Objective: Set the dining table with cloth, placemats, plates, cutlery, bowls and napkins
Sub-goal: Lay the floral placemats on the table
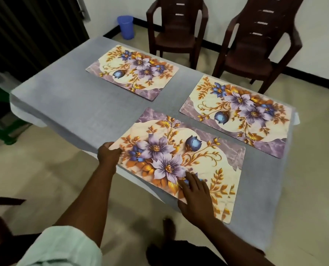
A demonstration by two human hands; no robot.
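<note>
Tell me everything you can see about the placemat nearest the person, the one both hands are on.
The nearest placemat is a thin, flat rectangle printed with purple flowers, a blue bud and gold leaves on cream, with marbled purple corners. It lies on the grey tablecloth, set at a slant to the table's near edge. The left hand grips its left corner, thumb on top; the right hand presses flat on its near edge.

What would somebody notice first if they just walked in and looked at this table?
Most likely the three flowery placemats on the grey tablecloth: one at the far side, one on the right, and the nearest placemat under the person's hands. The left hand grips its corner while the right hand lies flat on it. Two dark brown chairs stand behind the table.
</note>
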